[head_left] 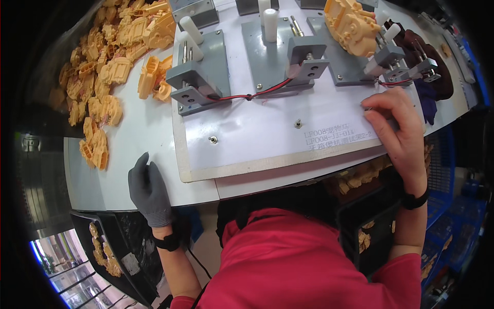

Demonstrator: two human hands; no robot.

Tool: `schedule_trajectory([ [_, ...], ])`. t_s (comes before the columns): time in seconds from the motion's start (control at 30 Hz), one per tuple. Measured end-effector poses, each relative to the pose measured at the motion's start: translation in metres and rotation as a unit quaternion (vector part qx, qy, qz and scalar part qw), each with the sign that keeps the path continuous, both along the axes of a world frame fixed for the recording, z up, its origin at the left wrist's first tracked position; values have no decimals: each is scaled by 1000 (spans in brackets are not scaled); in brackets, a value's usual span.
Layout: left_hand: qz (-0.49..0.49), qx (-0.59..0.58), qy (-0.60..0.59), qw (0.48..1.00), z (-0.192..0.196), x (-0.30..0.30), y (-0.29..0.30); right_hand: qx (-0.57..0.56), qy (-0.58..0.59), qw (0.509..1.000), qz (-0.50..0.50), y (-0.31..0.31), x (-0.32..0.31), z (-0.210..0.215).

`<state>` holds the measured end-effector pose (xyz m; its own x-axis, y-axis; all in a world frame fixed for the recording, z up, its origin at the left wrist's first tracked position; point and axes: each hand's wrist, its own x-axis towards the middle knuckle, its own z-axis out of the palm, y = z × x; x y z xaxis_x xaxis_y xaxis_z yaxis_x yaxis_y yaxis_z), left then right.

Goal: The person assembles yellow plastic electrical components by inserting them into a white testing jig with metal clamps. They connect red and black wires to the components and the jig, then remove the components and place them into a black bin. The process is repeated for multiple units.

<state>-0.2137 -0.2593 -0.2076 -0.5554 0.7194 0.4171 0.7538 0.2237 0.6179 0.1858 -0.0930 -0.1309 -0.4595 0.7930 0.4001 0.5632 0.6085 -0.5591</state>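
currently, the right hand curves over the right side of the white fixture board, its grip drawn nearly together, with thumb and index fingertips at a small metal piece; whether they pinch it i cannot tell, as the fingers hide most of it. beyond this grip and a little to its left, well apart from the fingers, a yellow-orange moulded housing sits on the right gray fixture. two metal toggle switches stand out on the board, left of that hand, and red and black wires run between the left and middle fixtures. the left hand, in a gray glove, lies at the front edge of the bench, just beside the board; its grip is loose, fingers extended, holding nothing visible. up and left of it, a heap of similar housings spreads across the bench.
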Motion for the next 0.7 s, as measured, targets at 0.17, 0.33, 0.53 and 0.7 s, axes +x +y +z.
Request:
schedule_trajectory([
  [0.17, 2, 0, -4, 1000, 0, -1, -4, 3, 22, 1000, -4, -1, -2, 0],
  [0.33, -3, 8, -7, 1000, -3, -3, -4, 6, 47, 999, -3, -1, -1, -2],
  [0.53, -8, 0, -24, 1000, -3, -7, -2, 69, 41, 997, 13, 3, 2, -3],
  [0.7, -123, -14, -65, 990, 52, -5, 0, 5, 150, 988, -22, -2, 3, -6],
])
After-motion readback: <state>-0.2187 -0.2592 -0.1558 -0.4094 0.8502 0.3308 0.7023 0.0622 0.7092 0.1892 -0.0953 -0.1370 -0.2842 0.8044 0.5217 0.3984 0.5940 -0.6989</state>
